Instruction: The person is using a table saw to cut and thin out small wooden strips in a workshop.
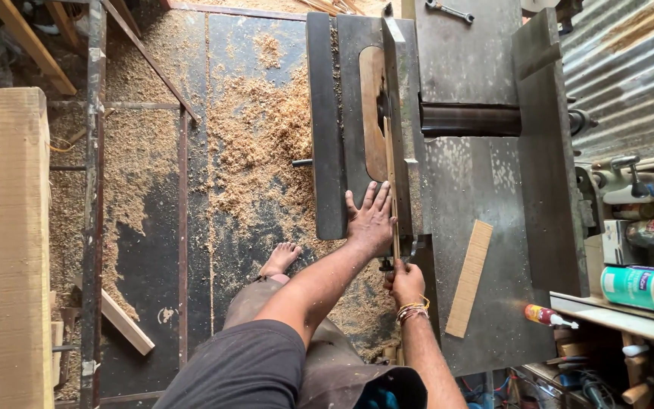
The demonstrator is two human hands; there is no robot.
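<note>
My left hand (370,216) lies flat, fingers spread, on the dark metal table (325,136) of a woodworking machine and presses against a thin wooden strip (390,163). The strip stands on edge along the upright metal fence (398,91). My right hand (405,282) grips the near end of the same strip just below the table's front edge. A wooden insert (372,113) with a slot sits in the table ahead of my left hand.
A short flat wooden piece (469,277) lies on the grey machine bed (486,189) to the right. A spanner (449,10) rests at the far end. Sawdust (255,136) covers the floor; my bare foot (280,258) stands there. Shelves with a can (641,288) and tube (548,316) are at right.
</note>
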